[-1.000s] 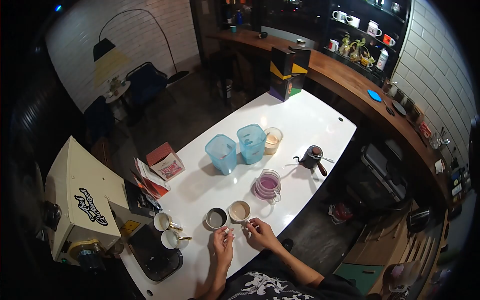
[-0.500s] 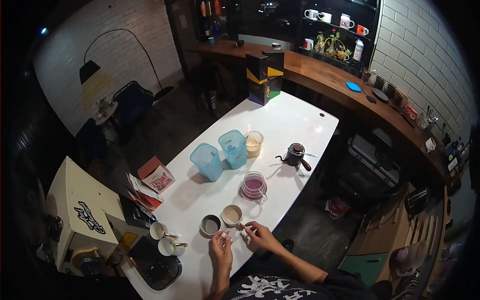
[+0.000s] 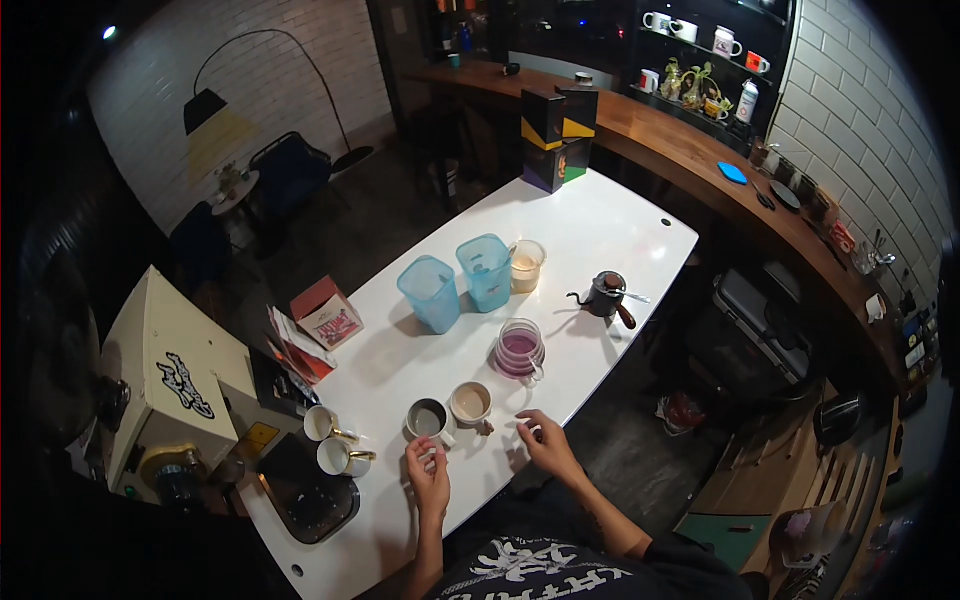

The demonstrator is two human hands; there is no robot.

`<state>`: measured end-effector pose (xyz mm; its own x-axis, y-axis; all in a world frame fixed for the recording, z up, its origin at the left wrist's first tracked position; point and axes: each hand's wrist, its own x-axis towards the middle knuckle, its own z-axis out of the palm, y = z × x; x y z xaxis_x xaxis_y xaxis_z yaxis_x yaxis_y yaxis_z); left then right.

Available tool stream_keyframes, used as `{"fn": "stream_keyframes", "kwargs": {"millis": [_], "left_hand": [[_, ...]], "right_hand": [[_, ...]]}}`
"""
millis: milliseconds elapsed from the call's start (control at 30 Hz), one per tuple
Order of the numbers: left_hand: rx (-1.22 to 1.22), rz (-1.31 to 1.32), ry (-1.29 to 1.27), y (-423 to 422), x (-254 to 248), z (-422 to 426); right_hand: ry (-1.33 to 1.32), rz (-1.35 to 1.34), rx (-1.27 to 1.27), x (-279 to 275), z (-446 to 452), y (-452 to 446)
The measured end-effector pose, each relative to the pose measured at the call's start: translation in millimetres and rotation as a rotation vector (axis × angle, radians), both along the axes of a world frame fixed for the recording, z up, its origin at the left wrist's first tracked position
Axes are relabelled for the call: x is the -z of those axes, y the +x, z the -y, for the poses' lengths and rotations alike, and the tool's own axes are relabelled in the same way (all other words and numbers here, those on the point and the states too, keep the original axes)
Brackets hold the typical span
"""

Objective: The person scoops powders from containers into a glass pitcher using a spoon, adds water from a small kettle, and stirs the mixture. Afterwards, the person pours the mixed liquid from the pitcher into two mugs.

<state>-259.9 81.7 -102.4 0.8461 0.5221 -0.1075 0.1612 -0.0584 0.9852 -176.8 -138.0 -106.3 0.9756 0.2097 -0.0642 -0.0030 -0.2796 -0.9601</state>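
Two cups stand side by side near the front edge of the white table. The left one is a cup with a dark grey inside point(image 3: 427, 416), and beside it is a beige cup point(image 3: 470, 403) with its handle towards me. My left hand point(image 3: 428, 474) is open, its fingertips at the near side of the grey cup; whether they touch it I cannot tell. To the right of the beige cup, my right hand point(image 3: 549, 446) hovers open and apart from it, fingers loosely bent. Just beyond is a ribbed glass vessel with purple contents point(image 3: 519, 350).
Two blue translucent containers point(image 3: 430, 295) and a glass jug point(image 3: 528, 268) stand mid-table. A small gooseneck kettle point(image 3: 606, 295) is at the right edge. White gold-handled mugs point(image 3: 340, 457) stand by the cream espresso machine point(image 3: 165, 370). Dark boxes point(image 3: 557, 140) are stacked at the far end.
My right hand has drawn away to the right from the beige cup's handle and opened. My left hand has shifted to the grey cup's near side. The camera view has moved slightly.
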Motion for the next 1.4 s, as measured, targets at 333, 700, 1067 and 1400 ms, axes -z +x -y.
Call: {"fn": "stream_keyframes", "kwargs": {"millis": [333,700,1067,1400], "left_hand": [[-0.025,0.102,0.409,4.9,-16.1,-10.8],[0.215,0.033,0.744,51.3,-37.5,-18.1],[0.3,-0.027,0.849,66.1,-32.5,-27.7],[0.316,-0.048,0.876,71.1,-32.0,-26.9]], "right_hand": [[0.086,0.033,0.161,0.3,10.7,17.7],[-0.028,0.259,0.343,-2.5,2.2,56.3],[-0.101,0.25,0.319,26.0,-3.1,93.0],[0.05,0.201,0.271,29.9,-2.3,98.5]]}}
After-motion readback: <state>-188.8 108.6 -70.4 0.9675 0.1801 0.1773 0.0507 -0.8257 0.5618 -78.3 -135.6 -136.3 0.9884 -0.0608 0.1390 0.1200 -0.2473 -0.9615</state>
